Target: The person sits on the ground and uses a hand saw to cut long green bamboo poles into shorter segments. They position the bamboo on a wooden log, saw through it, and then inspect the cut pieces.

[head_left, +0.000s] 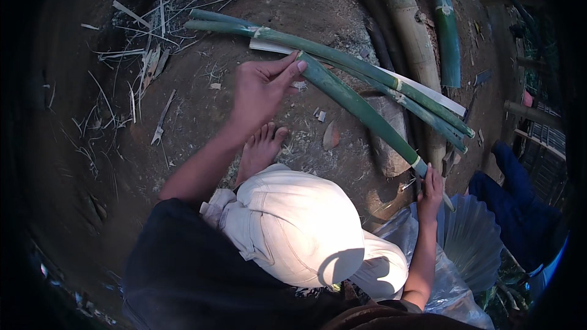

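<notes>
A green split bamboo piece (358,110) slants across in front of me, with a pale node near its lower right end. My left hand (263,88) is closed on its upper left end, pinching it between thumb and fingers. At the lower right end my right hand (430,190) is closed round the bamboo, its fingers partly hidden. A pale pointed tip (450,201) sticks out beyond the right hand; whether it belongs to the same piece I cannot tell. Just behind lie more long green bamboo pieces (318,46) and a whitish strip (428,93).
A stone-like block (388,125) stands under the bamboo. Thick tan bamboo poles (408,18) and a green culm (446,30) lie at the far right. Thin shavings (147,55) litter the dirt at left. Clear plastic sheeting (455,287) is at lower right, near a person's dark-blue clothing (513,198).
</notes>
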`<state>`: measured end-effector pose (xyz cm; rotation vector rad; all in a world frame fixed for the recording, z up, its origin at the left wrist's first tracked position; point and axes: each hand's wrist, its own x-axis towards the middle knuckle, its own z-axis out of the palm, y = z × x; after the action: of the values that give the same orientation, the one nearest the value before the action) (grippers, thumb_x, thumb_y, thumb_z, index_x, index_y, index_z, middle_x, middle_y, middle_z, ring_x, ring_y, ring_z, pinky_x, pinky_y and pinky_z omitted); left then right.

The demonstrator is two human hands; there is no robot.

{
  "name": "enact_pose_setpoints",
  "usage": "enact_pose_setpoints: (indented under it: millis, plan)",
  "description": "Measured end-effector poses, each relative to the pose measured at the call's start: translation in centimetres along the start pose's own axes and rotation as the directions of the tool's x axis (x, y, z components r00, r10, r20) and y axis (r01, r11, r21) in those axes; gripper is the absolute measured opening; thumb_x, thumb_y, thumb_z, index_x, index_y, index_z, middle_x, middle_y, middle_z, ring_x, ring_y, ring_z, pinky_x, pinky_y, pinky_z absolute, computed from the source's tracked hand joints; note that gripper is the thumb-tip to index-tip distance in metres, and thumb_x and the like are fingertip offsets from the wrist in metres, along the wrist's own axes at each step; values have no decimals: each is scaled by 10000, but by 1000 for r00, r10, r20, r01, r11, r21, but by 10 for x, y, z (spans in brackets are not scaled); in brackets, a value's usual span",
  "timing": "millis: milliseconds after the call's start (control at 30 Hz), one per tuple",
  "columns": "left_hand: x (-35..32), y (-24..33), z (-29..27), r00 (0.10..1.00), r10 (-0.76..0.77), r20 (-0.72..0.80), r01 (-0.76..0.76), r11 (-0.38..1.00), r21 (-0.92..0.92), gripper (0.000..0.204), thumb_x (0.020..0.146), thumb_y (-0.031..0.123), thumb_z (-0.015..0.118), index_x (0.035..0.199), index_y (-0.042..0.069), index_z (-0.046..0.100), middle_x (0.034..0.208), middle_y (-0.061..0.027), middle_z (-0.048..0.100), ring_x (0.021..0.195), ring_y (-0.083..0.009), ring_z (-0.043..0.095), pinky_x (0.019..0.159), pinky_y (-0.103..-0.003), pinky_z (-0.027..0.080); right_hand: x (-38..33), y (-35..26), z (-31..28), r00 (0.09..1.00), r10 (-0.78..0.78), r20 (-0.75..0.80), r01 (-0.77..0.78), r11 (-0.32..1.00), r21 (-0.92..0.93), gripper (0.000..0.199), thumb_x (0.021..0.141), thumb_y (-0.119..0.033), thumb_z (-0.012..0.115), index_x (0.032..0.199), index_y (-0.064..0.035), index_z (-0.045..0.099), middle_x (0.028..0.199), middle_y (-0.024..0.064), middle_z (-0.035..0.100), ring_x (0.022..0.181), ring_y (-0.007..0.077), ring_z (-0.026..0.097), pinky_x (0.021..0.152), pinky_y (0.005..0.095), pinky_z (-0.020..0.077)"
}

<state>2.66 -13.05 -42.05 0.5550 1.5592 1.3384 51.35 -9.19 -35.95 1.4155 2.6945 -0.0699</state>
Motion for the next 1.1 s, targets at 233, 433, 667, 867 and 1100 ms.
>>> enact_pose_setpoints:
  millis: [233,433,667,867,1100]
  plan:
    - [44,-91,-16,924,-380,44,382,920,-85,406,959,134,672,1256,-124,574,1039,-183,710,889,-259,741,703,-301,634,19,2,46,996,-11,86,6,998,59,868,608,141,654,1430,-108,528,1211,148,577,1134,334,564,979,440,459]
    - [82,-169,-58,887,-463,3,453,868,-204,317,971,94,636,1204,-114,582,1119,-183,663,1017,-292,691,897,-371,609,19,-5,97,993,28,-115,-9,987,162,583,820,-49,710,1384,-85,569,1179,110,593,1131,304,563,979,427,459]
    - [95,-170,-60,904,-427,-24,418,894,-158,282,982,91,622,1200,-86,595,1181,-146,639,1106,-255,637,1006,-395,556,1,8,125,948,102,-302,-49,982,180,545,798,-178,775,1327,-177,643,1236,75,564,1175,263,540,988,405,476]
    - [89,-146,-48,929,-357,-96,346,931,-121,359,984,93,627,1278,-101,563,1234,-161,624,1129,-239,627,1021,-389,550,-16,15,131,946,51,-321,-32,997,64,581,813,-116,713,1377,-214,614,1236,79,526,1152,275,538,994,416,471]
    - [72,-75,-38,979,-179,-95,173,983,-67,359,996,151,621,1274,-73,577,1233,-153,640,1144,-225,626,992,-346,546,-9,8,123,901,79,-426,1,983,185,579,808,-8,625,1353,-203,644,1099,76,558,1039,257,563,907,386,472]
